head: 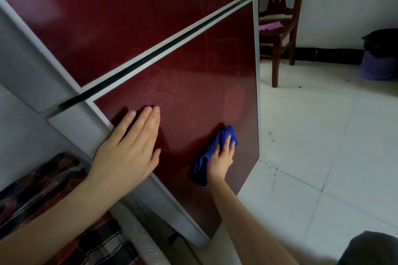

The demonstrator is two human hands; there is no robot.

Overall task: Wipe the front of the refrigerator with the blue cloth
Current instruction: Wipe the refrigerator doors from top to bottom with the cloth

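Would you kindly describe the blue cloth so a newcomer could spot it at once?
Find the dark red refrigerator on the left and go to its lower door. The blue cloth is bunched under the right hand near the door's right edge; nothing else there is bright blue.

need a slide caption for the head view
Right hand holds a bunched blue cloth against the dark red lower refrigerator door while the left hand lies flat on it.

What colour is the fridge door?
Dark red, with faint flower outlines, on the fridge door. The head view shows it best.
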